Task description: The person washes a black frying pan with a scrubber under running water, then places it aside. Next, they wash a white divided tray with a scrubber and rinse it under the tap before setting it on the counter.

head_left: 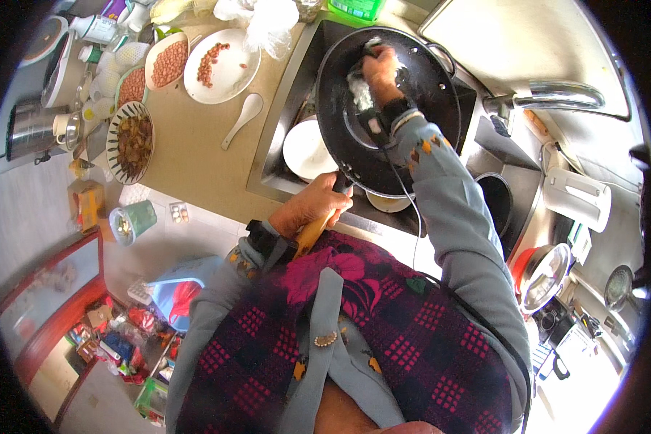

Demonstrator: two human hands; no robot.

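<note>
A large black wok (430, 108) is tilted over the sink (273, 141). My left hand (309, 206) is closed round its handle, whose wooden end (312, 235) points toward my body. Inside the wok, my right hand (381, 71) presses against the far part of the inner surface with its fingers curled. White suds or wet shine lie around those fingers, and what they hold is too hidden to name. Below the wok's left rim, a white bowl (307, 153) stands in the sink, partly covered.
Left on the counter are a white spoon (244, 119), a plate with some peanuts (224, 87), dishes of peanuts (168, 61) and a bowl of brown food (132, 141). A chrome faucet (560, 95) juts in from the right. A green container (358, 9) stands behind the sink.
</note>
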